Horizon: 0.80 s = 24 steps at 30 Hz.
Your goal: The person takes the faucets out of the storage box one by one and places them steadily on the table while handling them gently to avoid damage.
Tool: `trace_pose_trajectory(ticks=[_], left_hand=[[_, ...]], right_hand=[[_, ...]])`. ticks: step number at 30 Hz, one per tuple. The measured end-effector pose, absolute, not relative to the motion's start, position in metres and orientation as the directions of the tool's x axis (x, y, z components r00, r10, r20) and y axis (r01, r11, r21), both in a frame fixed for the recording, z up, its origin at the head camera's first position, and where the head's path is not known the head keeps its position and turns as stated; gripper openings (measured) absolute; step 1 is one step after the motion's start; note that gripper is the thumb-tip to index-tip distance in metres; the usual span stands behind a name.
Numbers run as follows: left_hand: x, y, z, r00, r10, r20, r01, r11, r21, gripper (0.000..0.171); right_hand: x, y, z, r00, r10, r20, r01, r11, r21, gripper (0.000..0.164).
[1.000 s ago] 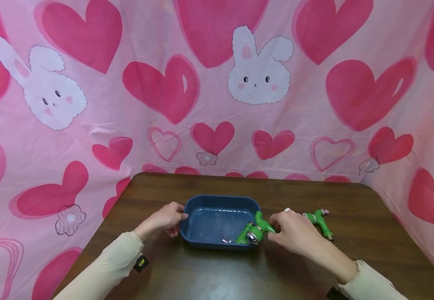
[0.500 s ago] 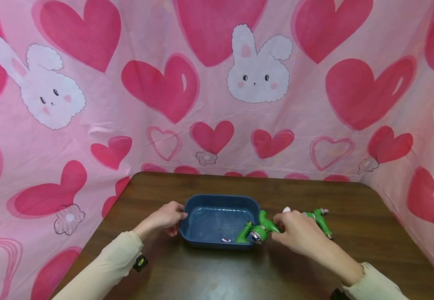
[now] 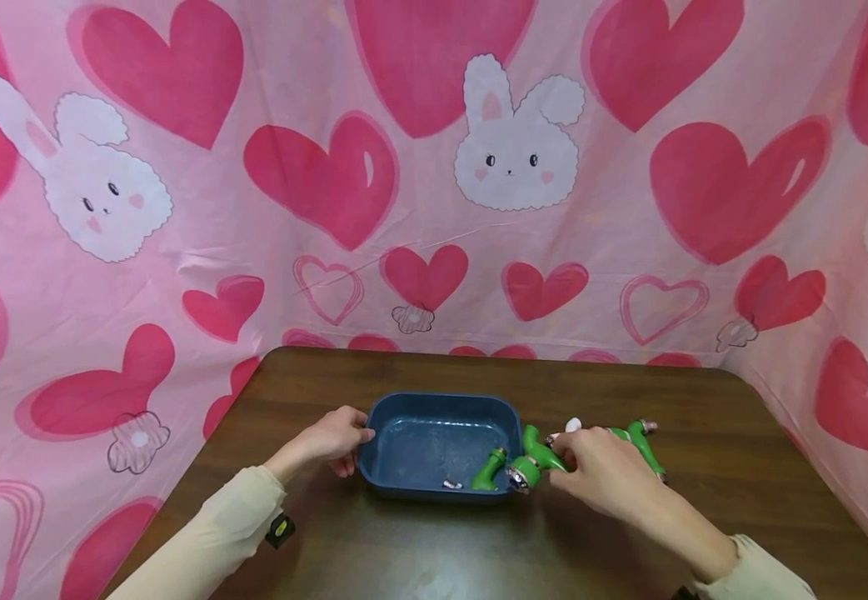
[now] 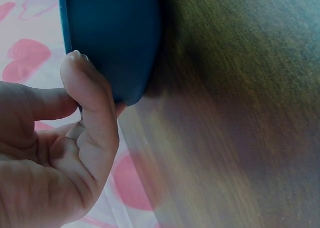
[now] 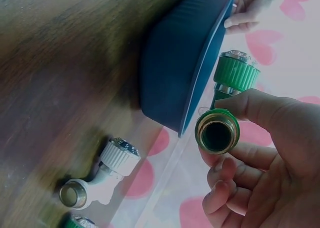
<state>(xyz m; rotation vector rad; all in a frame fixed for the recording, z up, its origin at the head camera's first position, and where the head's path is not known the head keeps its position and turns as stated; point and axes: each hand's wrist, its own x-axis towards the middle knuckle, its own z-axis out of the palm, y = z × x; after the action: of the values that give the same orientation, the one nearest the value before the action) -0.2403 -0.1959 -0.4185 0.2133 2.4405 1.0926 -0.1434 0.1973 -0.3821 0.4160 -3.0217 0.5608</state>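
L hand point(image 3: 338, 437) was nearly closed, thumb & fingers pinching left rim of blue tub point(image 3: 434, 442). R hand point(image 3: 606, 468), fingers curled, had green valve point(image 3: 542, 454) btwn thumb & fingers, just by tub's near-right corner. 2nd green valve point(image 3: 488, 470) sat inside that corner; white valve point(image 5: 103, 182) + 3rd green valve point(image 3: 641, 441) lay beyond R hand, twd far-right corner of counter point(image 3: 374, 550).

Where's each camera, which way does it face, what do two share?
Head: worn on the head, facing forward and down at the brown wooden table; left hand, right hand, cream cloth sleeves.
Left wrist: worn there, facing the blue rectangular plastic-looking basin; left hand only.
Right wrist: worn there, facing the green Y-shaped metal-ended fitting; right hand holding it, left hand far.
Head, right wrist share both hands, basin, fitting.
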Motion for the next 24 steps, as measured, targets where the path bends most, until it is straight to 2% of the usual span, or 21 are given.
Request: trace_pose_trajectory(ticks=[10, 24], left_hand=[[-0.240, -0.197, -0.418, -0.885, 0.317, -0.341, -0.060, 0.649, 0.759, 0.025], [-0.239, -0.195, -0.418, -0.889, 0.304, -0.343, -0.059, 0.665, 0.744, 0.022]], right_hand=[[-0.139, 0.206, -0.384, -0.969, -0.235, 0.075, -0.246, 0.900, -0.360, 0.015], [-0.129, 0.218, -0.393, -0.973, -0.226, 0.051, -0.230, 0.912, -0.340, 0.025]])
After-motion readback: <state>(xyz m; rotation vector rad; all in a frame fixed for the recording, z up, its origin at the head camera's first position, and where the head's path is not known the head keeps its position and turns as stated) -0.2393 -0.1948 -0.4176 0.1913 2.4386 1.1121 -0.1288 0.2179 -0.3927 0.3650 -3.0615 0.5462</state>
